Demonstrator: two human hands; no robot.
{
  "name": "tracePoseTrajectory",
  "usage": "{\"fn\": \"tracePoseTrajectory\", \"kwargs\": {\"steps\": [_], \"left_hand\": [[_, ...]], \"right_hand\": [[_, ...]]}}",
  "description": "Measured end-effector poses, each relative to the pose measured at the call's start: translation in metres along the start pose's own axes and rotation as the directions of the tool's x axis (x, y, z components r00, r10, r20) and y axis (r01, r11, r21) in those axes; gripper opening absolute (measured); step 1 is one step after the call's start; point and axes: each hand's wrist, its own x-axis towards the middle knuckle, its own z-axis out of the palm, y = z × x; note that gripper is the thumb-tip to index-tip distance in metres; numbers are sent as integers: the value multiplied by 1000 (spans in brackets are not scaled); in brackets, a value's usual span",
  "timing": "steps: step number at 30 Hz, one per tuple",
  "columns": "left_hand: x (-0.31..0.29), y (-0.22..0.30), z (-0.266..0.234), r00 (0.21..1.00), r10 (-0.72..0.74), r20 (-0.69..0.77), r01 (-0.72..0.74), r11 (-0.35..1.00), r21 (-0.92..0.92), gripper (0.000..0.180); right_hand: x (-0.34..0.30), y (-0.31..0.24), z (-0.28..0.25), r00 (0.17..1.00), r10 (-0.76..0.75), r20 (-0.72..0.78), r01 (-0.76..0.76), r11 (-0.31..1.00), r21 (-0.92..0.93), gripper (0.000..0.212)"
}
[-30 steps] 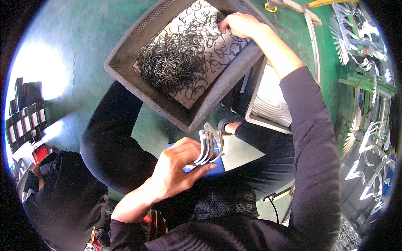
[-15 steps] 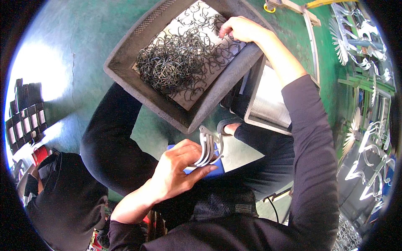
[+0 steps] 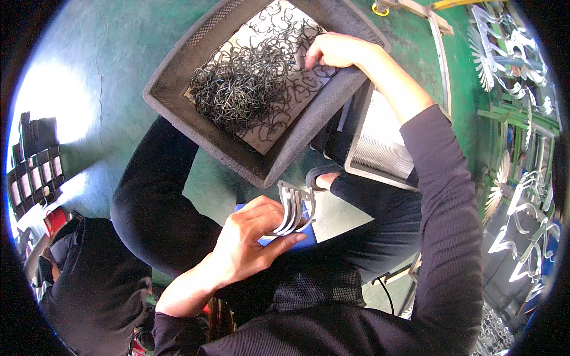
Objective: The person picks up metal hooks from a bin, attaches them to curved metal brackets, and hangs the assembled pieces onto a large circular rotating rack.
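Observation:
My left hand [image 3: 252, 237] is closed around several curved silver metal brackets [image 3: 292, 207], stacked side by side with their ends sticking up past the fingers. Farther away, my right hand [image 3: 337, 50] reaches over the right side of a grey plastic crate [image 3: 217, 157]. Its fingers are bent and pinched together low among loose wire hooks; whether a hook is between them is hidden. The dark, bent wire hooks [image 3: 234, 98] lie in a tangled heap to the left of that hand, and thinner scatterings spread over a pale sheet [image 3: 261, 139] on the crate's bottom.
Right of the crate stands a second bin [image 3: 380, 139] with shiny ribbed metal pieces. Something blue [image 3: 306, 240] sits beneath my left hand. White metal parts hang on a green rack [image 3: 522, 118] at the far right. Another person in dark clothes [image 3: 98, 279] is at the lower left.
My right hand has shifted slightly left and nearer within the crate, fingers still bent among the hooks. My left hand keeps its grip on the brackets.

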Motion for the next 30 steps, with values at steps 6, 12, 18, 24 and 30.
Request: {"fn": "tracePoseTrajectory", "kwargs": {"steps": [6, 12, 18, 24, 30], "left_hand": [[0, 1, -1, 1000, -10, -18, 10, 1000, 0, 20], [0, 0, -1, 1000, -17, -1, 17, 1000, -2, 20], [-1, -1, -1, 1000, -1, -4, 1, 1000, -12, 20], [0, 0, 0, 1000, 1, -6, -1, 1000, -9, 20], [3, 1, 1, 1000, -3, 5, 3, 1000, -10, 19]], "right_hand": [[-5, -7, -3, 961, 168, -221, -209, 962, -174, 36], [4, -8, 15, 980, -25, -196, 19, 999, -31, 49], [-9, -11, 9, 943, 68, -325, -50, 997, 63, 40], [-11, -4, -4, 943, 218, -252, -238, 970, -50, 41], [9, 0, -4, 949, 54, -310, -72, 996, -48, 66]]}}
